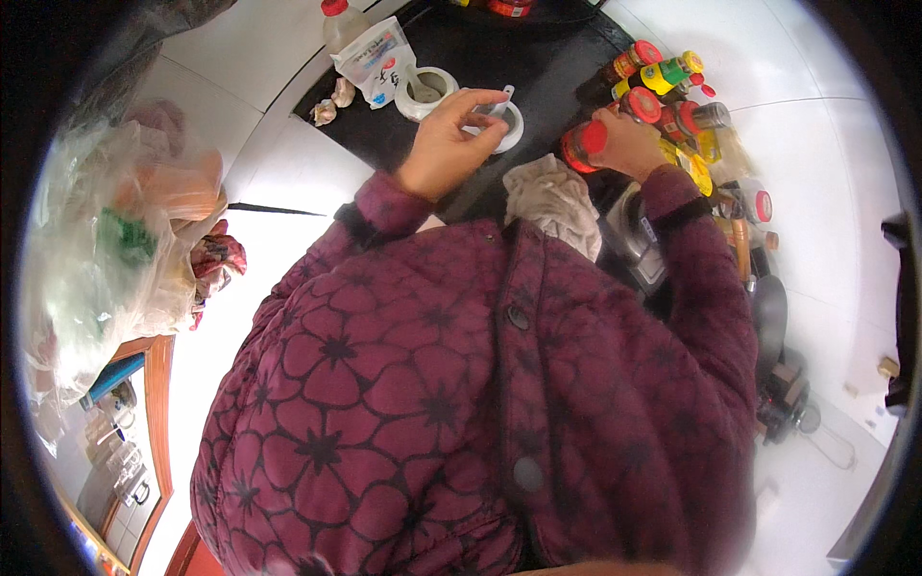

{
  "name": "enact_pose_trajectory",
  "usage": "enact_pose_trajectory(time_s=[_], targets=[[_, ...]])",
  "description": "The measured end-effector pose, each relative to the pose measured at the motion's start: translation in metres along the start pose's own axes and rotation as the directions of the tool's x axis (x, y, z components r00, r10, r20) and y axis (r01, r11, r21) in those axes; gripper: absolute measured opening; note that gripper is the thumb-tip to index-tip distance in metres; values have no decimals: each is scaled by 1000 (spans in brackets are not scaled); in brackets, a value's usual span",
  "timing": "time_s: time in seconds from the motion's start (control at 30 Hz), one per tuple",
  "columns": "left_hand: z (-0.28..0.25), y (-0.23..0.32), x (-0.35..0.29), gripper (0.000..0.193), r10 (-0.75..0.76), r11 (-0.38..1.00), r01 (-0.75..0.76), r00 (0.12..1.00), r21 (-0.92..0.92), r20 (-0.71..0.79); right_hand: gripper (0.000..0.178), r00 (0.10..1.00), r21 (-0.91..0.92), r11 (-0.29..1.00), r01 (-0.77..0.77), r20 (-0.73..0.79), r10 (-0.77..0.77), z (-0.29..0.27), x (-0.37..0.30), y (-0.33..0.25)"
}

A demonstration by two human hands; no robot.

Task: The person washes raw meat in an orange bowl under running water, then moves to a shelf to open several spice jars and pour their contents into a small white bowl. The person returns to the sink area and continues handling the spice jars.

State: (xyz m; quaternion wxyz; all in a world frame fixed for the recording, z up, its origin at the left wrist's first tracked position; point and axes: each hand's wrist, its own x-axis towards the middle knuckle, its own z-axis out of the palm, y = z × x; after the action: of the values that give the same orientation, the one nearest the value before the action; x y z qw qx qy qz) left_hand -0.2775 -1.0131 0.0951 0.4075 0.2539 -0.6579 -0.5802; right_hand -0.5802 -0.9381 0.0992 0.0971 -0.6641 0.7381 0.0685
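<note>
My left hand (pixel 449 142) pinches a small white spoon (pixel 499 102) over a white condiment pot (pixel 509 134) on the black counter (pixel 547 67). My right hand (pixel 629 144) grips a red-capped bottle (pixel 582 144) lying tilted beside a cluster of seasoning bottles (pixel 672 82). A second white pot (pixel 425 91) with a spoon in it stands left of the first. My purple flower-patterned jacket fills the lower middle of the view.
A crumpled grey cloth (pixel 552 197) lies near my chest. A white seasoning pouch (pixel 376 60) and garlic cloves (pixel 331 101) sit at the back left. Plastic bags (pixel 115 230) hang at the left. A dark pan (pixel 768 322) and a metal kettle (pixel 634 235) are on the right.
</note>
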Motion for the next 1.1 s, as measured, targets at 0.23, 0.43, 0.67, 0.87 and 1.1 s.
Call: enact_pose_trajectory(time_s=[0.23, 0.43, 0.67, 0.87, 1.1], targets=[[2, -4, -4, 39, -185, 972, 199, 975, -123, 121, 68, 964, 227, 972, 59, -268, 4, -27, -6, -3], [21, 14, 4, 64, -272, 734, 482, 855, -479, 442, 72, 984, 584, 797, 155, -160, -75, -118, -56, -44], [30, 36, 7, 80, -258, 582, 656, 710, -481, 656, 76, 922, 519, 780, 349, -339, -187, -145, -92, -102], [31, 52, 4, 78, -306, 452, 743, 649, -493, 697, 30, 749, 682, 581, 444, -638, 176, -164, -108, -130], [27, 58, 1, 60, -412, 412, 745, 665, -524, 622, 24, 669, 189, 852, 488, -708, -227, -121, -77, -142]])
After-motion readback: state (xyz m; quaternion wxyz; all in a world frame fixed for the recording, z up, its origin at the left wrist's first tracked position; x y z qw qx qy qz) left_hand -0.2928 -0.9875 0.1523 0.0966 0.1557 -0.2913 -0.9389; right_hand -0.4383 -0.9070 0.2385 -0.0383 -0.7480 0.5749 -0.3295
